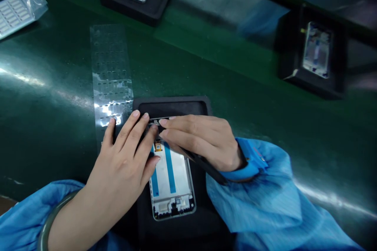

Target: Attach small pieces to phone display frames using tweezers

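Observation:
A phone frame [179, 180] with two blue strips and a small gold flex connector [158, 146] lies in a black tray [203, 211] in front of me. My left hand [126, 157] rests with fingers spread over the frame's upper left, its index fingertip touching near the top edge. My right hand [203, 137] is closed at the frame's top, fingertips beside the left index finger. Black tweezers [206, 166] run under the right palm back toward the wrist; their tips are hidden by the fingers.
A clear plastic sheet [110, 66] with slots lies left of the tray. Farther left is a bagged sheet of white pieces [14, 13]. Two more black trays [132, 8] [312, 84] at the back hold phone frames on the green surface [235, 78].

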Available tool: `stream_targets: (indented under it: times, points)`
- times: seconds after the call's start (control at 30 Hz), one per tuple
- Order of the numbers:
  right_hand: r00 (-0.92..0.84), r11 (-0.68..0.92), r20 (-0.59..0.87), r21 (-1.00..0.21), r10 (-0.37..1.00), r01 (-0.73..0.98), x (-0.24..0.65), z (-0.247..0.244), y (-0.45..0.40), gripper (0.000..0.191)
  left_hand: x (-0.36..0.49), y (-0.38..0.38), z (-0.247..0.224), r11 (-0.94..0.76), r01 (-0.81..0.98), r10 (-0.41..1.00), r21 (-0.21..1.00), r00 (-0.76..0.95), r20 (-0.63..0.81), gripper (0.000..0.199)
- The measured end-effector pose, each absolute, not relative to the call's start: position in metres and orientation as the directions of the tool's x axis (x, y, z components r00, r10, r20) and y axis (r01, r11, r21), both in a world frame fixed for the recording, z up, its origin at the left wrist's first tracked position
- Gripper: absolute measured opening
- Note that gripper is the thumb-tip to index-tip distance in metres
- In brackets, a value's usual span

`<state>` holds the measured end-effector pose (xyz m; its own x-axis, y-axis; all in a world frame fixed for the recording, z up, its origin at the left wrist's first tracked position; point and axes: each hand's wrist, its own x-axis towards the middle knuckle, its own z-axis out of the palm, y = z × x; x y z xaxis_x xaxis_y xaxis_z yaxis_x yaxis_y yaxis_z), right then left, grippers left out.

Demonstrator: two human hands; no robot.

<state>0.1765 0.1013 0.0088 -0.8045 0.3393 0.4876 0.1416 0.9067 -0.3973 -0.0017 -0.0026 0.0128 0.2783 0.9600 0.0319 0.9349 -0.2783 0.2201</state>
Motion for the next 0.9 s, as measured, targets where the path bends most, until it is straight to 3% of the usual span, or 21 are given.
stream_targets:
  times: [0.33, 0.6, 0.9]
  points:
    - [-0.788, 0.911, 0.516, -0.391, 0.335, 0.13, 0.176, 0.009, 0.102, 0.021, -0.002, -0.002, 0.014, -0.275, 0.936, 0.961, 0.219, 0.277, 0.024, 0.046]
    - [-0.79, 0.956, 0.562, -0.276, 0.245, 0.1, 0.178, 0.0, 0.105, 0.013, -0.001, -0.002, 0.014, -0.278, 0.936, 0.96, 0.214, 0.278, 0.032, 0.046]
    - [-0.738, 0.819, 0.484, -0.551, 0.47, 0.16, 0.171, 0.012, 0.105, 0.016, -0.002, -0.003, 0.013, -0.273, 0.936, 0.961, 0.222, 0.273, 0.032, 0.044]
